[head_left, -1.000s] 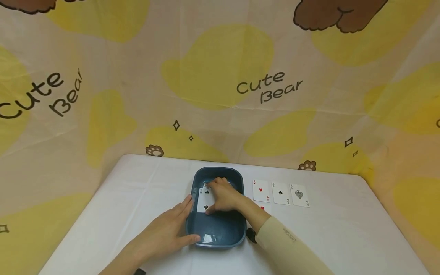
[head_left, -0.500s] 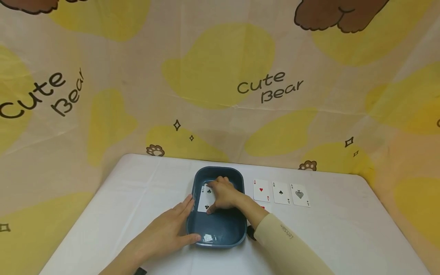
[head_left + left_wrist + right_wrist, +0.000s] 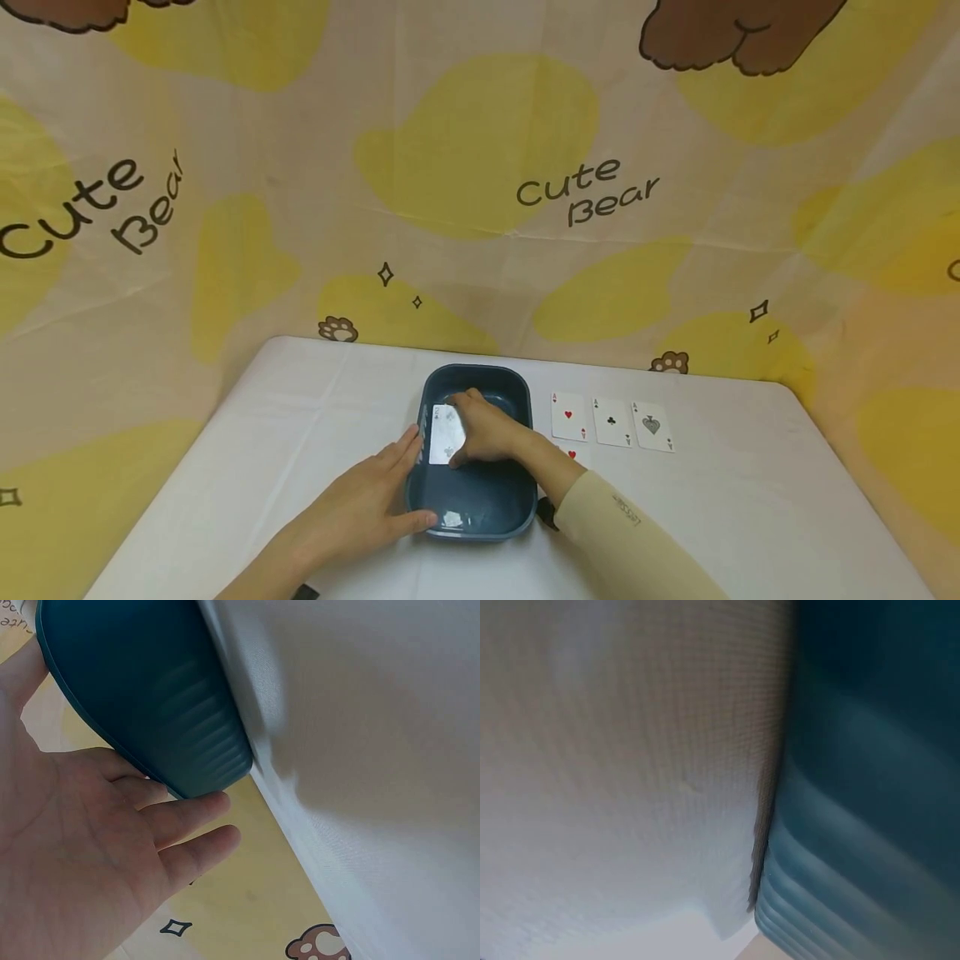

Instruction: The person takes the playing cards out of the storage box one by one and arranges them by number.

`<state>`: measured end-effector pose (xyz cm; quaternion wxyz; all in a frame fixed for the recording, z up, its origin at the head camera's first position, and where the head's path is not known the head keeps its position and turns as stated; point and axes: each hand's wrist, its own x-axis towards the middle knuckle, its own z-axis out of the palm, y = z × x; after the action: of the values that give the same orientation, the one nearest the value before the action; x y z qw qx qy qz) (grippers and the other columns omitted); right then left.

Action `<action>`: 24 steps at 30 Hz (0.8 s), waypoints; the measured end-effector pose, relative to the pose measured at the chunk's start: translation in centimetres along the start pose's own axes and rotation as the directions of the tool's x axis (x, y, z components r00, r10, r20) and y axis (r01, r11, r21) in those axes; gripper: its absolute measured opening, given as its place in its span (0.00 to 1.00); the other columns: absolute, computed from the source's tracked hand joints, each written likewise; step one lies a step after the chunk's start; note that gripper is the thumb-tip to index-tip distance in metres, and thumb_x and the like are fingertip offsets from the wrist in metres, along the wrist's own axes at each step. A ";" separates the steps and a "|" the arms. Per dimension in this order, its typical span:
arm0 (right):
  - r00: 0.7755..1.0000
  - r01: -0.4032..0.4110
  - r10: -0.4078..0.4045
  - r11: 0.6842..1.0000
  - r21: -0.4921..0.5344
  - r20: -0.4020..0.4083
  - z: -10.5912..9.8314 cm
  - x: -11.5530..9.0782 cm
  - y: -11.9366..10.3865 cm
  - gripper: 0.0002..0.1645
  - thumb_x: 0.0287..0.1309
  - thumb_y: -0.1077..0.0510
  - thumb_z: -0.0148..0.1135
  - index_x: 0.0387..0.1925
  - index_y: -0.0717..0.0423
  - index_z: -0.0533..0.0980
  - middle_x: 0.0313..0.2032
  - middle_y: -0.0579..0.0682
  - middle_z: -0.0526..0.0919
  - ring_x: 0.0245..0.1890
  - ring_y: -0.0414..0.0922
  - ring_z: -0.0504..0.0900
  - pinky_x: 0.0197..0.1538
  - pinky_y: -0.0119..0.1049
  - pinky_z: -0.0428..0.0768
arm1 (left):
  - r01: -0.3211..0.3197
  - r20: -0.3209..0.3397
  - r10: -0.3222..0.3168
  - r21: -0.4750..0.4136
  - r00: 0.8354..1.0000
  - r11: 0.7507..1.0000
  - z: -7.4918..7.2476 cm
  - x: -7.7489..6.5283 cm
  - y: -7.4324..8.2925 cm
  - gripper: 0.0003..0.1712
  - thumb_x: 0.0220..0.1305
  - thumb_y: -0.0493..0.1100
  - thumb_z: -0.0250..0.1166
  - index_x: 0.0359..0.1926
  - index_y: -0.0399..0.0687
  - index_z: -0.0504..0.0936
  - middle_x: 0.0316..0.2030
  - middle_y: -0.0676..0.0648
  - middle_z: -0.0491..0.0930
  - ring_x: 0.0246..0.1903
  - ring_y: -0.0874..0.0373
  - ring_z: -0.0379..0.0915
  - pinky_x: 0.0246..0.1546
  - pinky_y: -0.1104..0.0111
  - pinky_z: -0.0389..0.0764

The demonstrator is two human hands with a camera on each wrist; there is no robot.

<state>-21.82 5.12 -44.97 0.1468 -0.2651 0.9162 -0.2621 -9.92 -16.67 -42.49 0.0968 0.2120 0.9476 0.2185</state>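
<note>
A dark blue plastic basin [image 3: 480, 508] stands on the white table. My right hand [image 3: 487, 427] reaches into it and holds a playing card [image 3: 446, 433], fingers at its far edge and thumb at its near edge. Clubs show faintly on its face through glare; my hand covers its right part. Along the basin's left side lies my left hand [image 3: 367, 496], its fingers fairly straight and its thumb near the front corner. In the left wrist view, that hand's fingers [image 3: 187, 817] touch the basin's outer wall. The right wrist view shows the basin's ribbed wall [image 3: 840, 847] but no hand.
Right of the basin lie an ace of hearts [image 3: 568, 415], an ace of clubs [image 3: 611, 422] and an ace of spades [image 3: 653, 427] in a row. Another heart card [image 3: 573, 454] sits below, partly under my right forearm. A patterned cloth [image 3: 450, 167] hangs behind the table.
The card under my right hand has tilted slightly, and glare now whitens its face. An edge of a second card, visible before at its top, no longer shows. My left hand has stayed put.
</note>
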 end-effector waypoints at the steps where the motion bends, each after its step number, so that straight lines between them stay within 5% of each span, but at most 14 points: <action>1: 1.000 0.002 -0.002 1.000 0.006 0.000 0.0 0.0 0.0 0.61 0.38 0.56 0.90 0.73 0.60 0.68 0.62 0.58 0.74 0.51 0.49 0.81 0.60 0.48 0.82 | 0.001 0.000 -0.001 -0.001 1.000 1.000 0.0 0.0 0.0 0.62 0.62 0.75 0.66 0.82 0.42 0.57 0.82 0.44 0.52 0.76 0.39 0.59 0.69 0.42 0.69; 24: 0.999 0.041 -0.041 0.999 0.006 0.013 -0.1 -0.3 -0.1 0.61 0.41 0.56 0.88 0.76 0.60 0.66 0.64 0.59 0.71 0.50 0.46 0.79 0.58 0.41 0.82 | 0.000 0.002 0.000 -0.005 1.000 1.000 0.0 -0.1 -0.1 0.62 0.62 0.76 0.65 0.82 0.42 0.58 0.82 0.45 0.51 0.76 0.39 0.59 0.69 0.41 0.69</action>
<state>-21.57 5.29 -44.76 0.1481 -0.2853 0.9089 -0.2658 -9.88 -16.77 -42.51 0.0982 0.2122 0.9469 0.2206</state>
